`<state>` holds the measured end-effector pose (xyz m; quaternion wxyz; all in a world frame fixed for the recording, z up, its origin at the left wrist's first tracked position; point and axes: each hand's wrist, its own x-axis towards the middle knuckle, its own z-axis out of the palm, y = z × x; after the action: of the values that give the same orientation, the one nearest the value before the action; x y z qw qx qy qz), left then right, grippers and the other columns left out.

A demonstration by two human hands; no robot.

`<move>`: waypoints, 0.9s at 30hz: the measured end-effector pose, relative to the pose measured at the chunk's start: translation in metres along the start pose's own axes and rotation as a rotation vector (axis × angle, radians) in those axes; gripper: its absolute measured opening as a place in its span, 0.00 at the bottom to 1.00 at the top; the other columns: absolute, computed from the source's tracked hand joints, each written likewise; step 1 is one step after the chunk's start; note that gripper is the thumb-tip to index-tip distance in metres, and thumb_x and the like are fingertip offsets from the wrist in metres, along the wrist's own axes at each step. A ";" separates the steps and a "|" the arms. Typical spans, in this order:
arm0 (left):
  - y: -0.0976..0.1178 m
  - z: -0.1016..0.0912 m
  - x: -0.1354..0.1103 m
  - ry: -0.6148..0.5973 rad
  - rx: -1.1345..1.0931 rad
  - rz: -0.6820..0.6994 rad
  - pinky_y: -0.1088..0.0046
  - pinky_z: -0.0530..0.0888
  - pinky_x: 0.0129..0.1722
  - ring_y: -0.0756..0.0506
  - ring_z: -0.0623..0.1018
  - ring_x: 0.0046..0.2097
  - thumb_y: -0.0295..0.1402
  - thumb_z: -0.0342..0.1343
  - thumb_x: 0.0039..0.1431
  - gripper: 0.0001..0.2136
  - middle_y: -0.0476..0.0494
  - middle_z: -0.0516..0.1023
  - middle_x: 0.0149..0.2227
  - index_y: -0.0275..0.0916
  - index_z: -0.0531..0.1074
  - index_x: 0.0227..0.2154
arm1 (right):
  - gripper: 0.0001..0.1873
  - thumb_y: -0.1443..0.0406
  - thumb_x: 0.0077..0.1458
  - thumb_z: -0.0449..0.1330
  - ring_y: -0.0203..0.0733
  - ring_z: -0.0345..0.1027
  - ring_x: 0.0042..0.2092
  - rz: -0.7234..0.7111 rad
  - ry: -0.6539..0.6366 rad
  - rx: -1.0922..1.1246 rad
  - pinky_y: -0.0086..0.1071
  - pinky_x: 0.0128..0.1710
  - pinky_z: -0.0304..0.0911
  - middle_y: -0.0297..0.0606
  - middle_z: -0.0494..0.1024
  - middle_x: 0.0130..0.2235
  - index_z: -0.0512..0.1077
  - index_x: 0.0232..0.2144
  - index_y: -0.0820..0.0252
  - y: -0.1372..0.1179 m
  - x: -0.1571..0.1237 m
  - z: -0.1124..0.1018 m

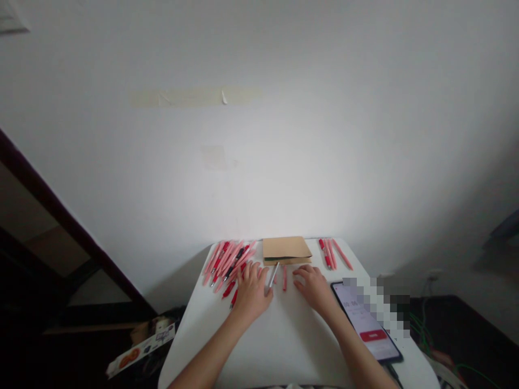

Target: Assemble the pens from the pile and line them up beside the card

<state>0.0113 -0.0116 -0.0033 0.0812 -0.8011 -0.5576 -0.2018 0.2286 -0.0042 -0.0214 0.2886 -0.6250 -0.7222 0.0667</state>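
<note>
My left hand (252, 292) rests palm down on the white table (284, 335), fingers spread, next to a pile of several pink and red pens (227, 260). A silver pen part (273, 276) lies by its thumb, and a single pink pen (284, 278) lies between my hands. My right hand (313, 286) also lies flat on the table, fingers stretched toward a brown cardboard box (286, 249) at the table's far edge. A smaller group of pink pens (333, 254) lies to the right of the box.
A phone (367, 327) with a lit screen lies on the table at my right forearm. The table stands against a white wall. A printed box (141, 346) lies on the dark floor to the left, cables on the floor at right.
</note>
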 end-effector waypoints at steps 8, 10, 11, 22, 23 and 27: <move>-0.002 0.007 -0.025 0.107 0.017 -0.024 0.46 0.59 0.63 0.34 0.64 0.62 0.34 0.55 0.58 0.26 0.34 0.68 0.58 0.39 0.63 0.60 | 0.19 0.69 0.56 0.57 0.53 0.64 0.58 -0.041 -0.013 -0.026 0.45 0.57 0.60 0.43 0.74 0.56 0.75 0.50 0.54 -0.004 -0.025 0.001; -0.003 0.010 -0.029 0.136 0.017 -0.037 0.47 0.61 0.62 0.34 0.65 0.61 0.35 0.54 0.59 0.26 0.34 0.68 0.58 0.40 0.62 0.62 | 0.19 0.69 0.58 0.55 0.52 0.63 0.59 -0.048 0.002 -0.025 0.46 0.58 0.59 0.43 0.73 0.57 0.74 0.51 0.54 -0.004 -0.028 0.003; -0.003 0.011 -0.030 0.145 0.017 -0.043 0.48 0.61 0.62 0.34 0.65 0.61 0.35 0.54 0.60 0.27 0.35 0.68 0.58 0.40 0.62 0.62 | 0.19 0.68 0.58 0.55 0.52 0.63 0.59 -0.052 0.011 -0.022 0.46 0.59 0.58 0.43 0.73 0.57 0.74 0.51 0.54 -0.004 -0.030 0.004; -0.005 0.018 -0.031 0.168 0.009 -0.084 0.48 0.63 0.61 0.34 0.65 0.60 0.34 0.54 0.59 0.27 0.35 0.68 0.58 0.41 0.63 0.62 | 0.18 0.67 0.60 0.55 0.51 0.63 0.59 -0.061 0.049 0.002 0.47 0.59 0.57 0.42 0.73 0.57 0.74 0.51 0.52 -0.003 -0.032 0.008; -0.005 0.018 -0.031 0.172 0.004 -0.084 0.48 0.63 0.61 0.35 0.65 0.60 0.34 0.54 0.59 0.27 0.35 0.68 0.58 0.42 0.63 0.62 | 0.17 0.67 0.60 0.55 0.51 0.63 0.58 -0.054 0.058 0.005 0.47 0.59 0.58 0.43 0.73 0.56 0.74 0.50 0.52 -0.003 -0.031 0.008; -0.004 0.018 -0.031 0.178 -0.010 -0.081 0.48 0.63 0.61 0.35 0.66 0.60 0.34 0.55 0.59 0.27 0.35 0.68 0.58 0.42 0.63 0.62 | 0.15 0.68 0.59 0.55 0.51 0.67 0.55 -0.027 0.104 0.009 0.45 0.53 0.64 0.45 0.74 0.54 0.76 0.47 0.52 -0.009 -0.024 0.004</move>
<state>0.0023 -0.0299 -0.0329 0.1182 -0.7570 -0.5792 -0.2783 0.2201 -0.0275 -0.0284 0.3296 -0.6165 -0.7143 0.0337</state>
